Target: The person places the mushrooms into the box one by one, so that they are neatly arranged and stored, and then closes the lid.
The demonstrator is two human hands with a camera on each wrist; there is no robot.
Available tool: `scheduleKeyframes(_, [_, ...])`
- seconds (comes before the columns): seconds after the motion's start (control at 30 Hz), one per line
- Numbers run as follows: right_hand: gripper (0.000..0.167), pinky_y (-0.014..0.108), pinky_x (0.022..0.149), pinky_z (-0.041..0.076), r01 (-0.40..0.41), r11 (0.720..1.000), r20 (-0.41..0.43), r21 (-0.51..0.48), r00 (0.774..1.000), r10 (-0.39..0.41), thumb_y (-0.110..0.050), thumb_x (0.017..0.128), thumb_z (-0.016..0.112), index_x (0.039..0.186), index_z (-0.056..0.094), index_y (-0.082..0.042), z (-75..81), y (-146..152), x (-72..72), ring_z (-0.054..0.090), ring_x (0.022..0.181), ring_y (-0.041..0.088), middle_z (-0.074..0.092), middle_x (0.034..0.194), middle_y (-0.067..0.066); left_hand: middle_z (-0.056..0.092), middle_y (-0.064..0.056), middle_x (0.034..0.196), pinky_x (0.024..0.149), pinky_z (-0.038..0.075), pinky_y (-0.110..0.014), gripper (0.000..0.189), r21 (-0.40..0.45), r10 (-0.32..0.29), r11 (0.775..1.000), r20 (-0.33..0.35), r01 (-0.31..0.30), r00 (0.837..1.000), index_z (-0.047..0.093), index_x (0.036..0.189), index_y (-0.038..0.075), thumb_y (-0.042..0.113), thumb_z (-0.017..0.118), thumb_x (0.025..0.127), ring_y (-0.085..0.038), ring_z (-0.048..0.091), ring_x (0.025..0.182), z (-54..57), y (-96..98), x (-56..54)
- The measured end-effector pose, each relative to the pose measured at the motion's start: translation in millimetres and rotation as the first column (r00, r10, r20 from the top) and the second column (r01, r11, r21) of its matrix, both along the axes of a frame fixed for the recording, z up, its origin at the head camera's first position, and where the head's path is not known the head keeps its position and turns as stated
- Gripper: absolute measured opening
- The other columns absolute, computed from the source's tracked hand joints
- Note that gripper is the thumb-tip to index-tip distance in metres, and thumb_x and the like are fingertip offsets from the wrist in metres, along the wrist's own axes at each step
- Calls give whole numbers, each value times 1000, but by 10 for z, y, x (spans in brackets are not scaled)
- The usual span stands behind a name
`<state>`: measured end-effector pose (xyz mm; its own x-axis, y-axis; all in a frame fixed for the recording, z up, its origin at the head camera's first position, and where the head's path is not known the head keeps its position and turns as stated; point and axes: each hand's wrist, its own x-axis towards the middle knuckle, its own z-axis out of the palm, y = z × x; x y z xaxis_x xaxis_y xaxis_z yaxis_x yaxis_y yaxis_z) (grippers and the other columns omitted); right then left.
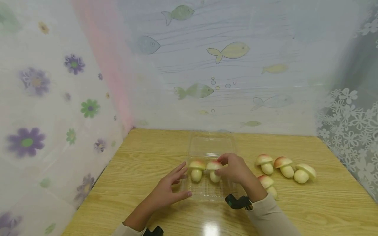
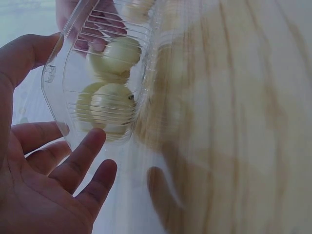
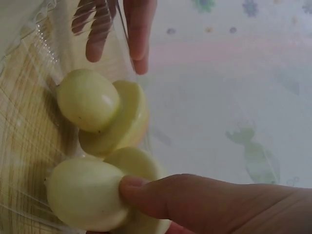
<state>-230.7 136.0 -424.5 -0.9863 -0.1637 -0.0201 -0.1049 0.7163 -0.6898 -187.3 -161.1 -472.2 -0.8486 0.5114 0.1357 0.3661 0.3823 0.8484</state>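
Around one red-topped mushroom (image 1: 213, 166), right hand (image 1: 234, 168) in a pinch.

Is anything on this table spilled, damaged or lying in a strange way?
Nothing stands out; no spill or breakage shows. Four mushroom-shaped pieces lie loose on the table, one partly hidden by the right arm; two others sit side by side in the open container.

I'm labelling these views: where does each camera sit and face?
Head: on the head, facing forward and down at the table; left hand, right hand and sleeves show.
Left wrist: on that wrist, facing the side of the clear container; both hands show partly.
Right wrist: on that wrist, facing two mushroom-shaped pieces; both hands show partly.
Shared by the wrist views: those pieces, the container.
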Motion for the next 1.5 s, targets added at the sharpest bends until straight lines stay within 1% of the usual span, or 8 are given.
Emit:
scheduleKeyframes(0.1, [47, 42, 82, 58, -7, 1000, -6, 4, 1000, 7, -19, 78, 86, 121, 72, -4, -7, -5, 0, 68, 107, 31, 75, 112, 10, 17, 5, 174, 116, 44, -53, 91, 0, 0, 1000, 5, 0, 1000, 33, 164, 18, 42, 81, 91, -20, 49, 145, 2, 1, 1])
scheduleKeyframes(0.37, [48, 44, 85, 58, -18, 1000, -2, 0, 1000, 18, -17, 79, 86, 123, 71, -2, -3, -5, 20, 67, 110, 32, 75, 114, 11, 18, 4, 174, 116, 44, -53, 91, 4, -1, 1000, 9, 1, 1000, 32, 164, 18, 41, 81, 91, -22, 48, 146, 6, 2, 9])
scheduleKeyframes(0.57, [51, 48, 88, 57, -31, 999, -1, 9, 1000, 31, -16, 78, 87, 123, 71, 0, 25, -8, 45, 67, 113, 34, 75, 115, 12, 17, 4, 174, 117, 43, -54, 89, 8, -3, 1000, 15, 3, 1000, 32, 164, 17, 35, 81, 92, -24, 48, 146, 21, 8, 23])
scheduleKeyframes(0.67, [51, 48, 89, 57, -33, 999, 10, 12, 999, 32, -16, 79, 88, 124, 71, 0, 32, -8, 49, 67, 113, 34, 75, 116, 12, 17, 4, 174, 117, 43, -55, 89, 12, -4, 1000, 20, 4, 1000, 31, 164, 17, 34, 81, 92, -25, 47, 147, 26, 9, 30])
scheduleKeyframes(0.83, [51, 48, 88, 58, -35, 999, 14, 15, 999, 35, -17, 79, 88, 124, 71, -1, 36, -5, 51, 67, 112, 34, 74, 116, 12, 17, 4, 174, 117, 42, -56, 89, 23, -6, 1000, 28, 5, 1000, 31, 164, 17, 33, 81, 92, -26, 47, 147, 24, 10, 29])
scheduleKeyframes(1.1, [50, 46, 87, 58, -28, 999, 18, 17, 999, 28, -17, 80, 87, 125, 71, -3, 22, 0, 40, 67, 113, 34, 74, 117, 13, 16, 5, 174, 118, 42, -55, 89, 21, -2, 1000, 32, 1, 999, 31, 164, 18, 32, 81, 92, -23, 47, 147, 11, 11, 18])
scheduleKeyframes(1.27, [51, 45, 86, 58, -25, 1000, 23, 16, 999, 24, -17, 81, 87, 127, 70, -3, 26, 0, 39, 67, 112, 33, 74, 118, 12, 16, 5, 174, 118, 42, -56, 89, 21, -3, 1000, 29, 3, 1000, 31, 164, 17, 32, 81, 92, -23, 47, 146, 25, 11, 20])
scheduleKeyframes(1.5, [53, 43, 81, 59, -28, 1000, 42, 10, 999, 27, -18, 81, 88, 129, 68, -4, 53, -6, 56, 68, 109, 32, 73, 121, 14, 16, 4, 174, 118, 42, -54, 90, 17, -4, 1000, 25, 4, 1000, 31, 164, 17, 37, 81, 92, -22, 48, 146, 31, 6, 23])
